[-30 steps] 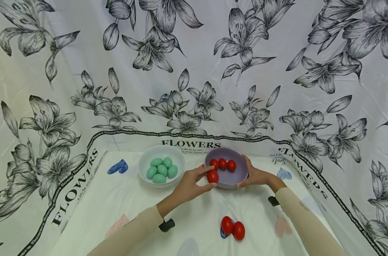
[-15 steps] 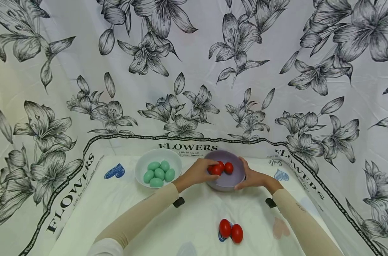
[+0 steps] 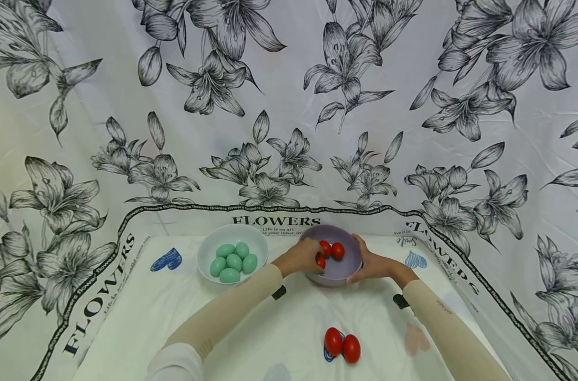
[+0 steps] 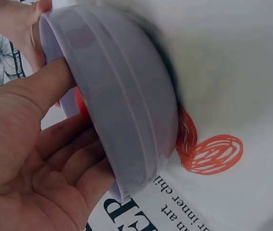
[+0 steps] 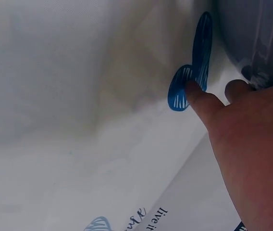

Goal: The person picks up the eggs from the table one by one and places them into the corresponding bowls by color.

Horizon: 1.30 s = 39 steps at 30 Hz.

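Note:
My left hand (image 3: 306, 256) reaches over the left rim of the purple bowl (image 3: 348, 267), fingers down inside it. Between its thumb and fingers it holds a red egg (image 3: 320, 261), partly hidden; in the left wrist view only a sliver of red egg (image 4: 82, 107) shows. Other red eggs (image 3: 337, 251) lie in the bowl beside the fingers. My right hand (image 3: 376, 263) grips the bowl's right side, thumb in front and fingers toward the back. In the right wrist view, the right hand (image 5: 252, 130) is against the bowl's outer wall (image 5: 256, 38).
Left of the purple bowl stands a white bowl (image 3: 204, 259) with several green eggs (image 3: 234, 261). Two red eggs (image 3: 342, 345) lie side by side on the white printed cloth (image 3: 251, 338) nearer the front. A flower-printed curtain (image 3: 270, 106) hangs behind.
My left hand has carried the red egg rightward over the rim and down into the purple bowl. The right hand has kept its grip on the bowl. The head view has shifted slightly.

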Available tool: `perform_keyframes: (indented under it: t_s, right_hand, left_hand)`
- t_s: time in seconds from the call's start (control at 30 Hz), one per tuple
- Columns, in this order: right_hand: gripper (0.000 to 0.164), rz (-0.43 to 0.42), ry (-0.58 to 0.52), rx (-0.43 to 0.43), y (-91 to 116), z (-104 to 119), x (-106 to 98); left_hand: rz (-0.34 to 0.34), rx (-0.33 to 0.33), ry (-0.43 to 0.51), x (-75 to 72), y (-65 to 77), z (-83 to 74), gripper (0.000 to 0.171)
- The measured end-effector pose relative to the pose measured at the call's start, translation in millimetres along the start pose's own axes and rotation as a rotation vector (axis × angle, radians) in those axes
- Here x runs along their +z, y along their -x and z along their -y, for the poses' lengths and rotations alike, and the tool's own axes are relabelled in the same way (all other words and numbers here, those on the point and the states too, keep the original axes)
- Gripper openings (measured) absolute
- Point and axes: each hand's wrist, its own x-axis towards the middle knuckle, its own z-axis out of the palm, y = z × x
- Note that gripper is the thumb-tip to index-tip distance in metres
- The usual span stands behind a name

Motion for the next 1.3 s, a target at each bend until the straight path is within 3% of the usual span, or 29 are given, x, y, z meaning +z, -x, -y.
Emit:
perform_keyframes:
  t_s: [0.13,0.33,0.67,1.3]
  right_hand:
    - [0.148,0.007,-0.006,0.003,0.3,2.3,-0.2]
    - [0.148,-0.002,0.009,0.015,-0.4,2.1,1.0]
    - [0.148,-0.009,0.023,0.003,-3.9,3.1,2.0]
    - [0.147,-0.015,0.017,0.028,-2.3,-3.7,1.0]
  left_hand:
    - [0.041,-0.072,-0.028,0.1,-5.0,-1.3,0.032]
    - [0.048,-0.11,-0.045,4.7,-9.1,-2.6,0.019]
    - [0.081,-0.193,-0.14,10.8,-16.9,-4.1,0.033]
    - [0.085,-0.194,-0.2,15.8,-22.1,-6.3,0.031]
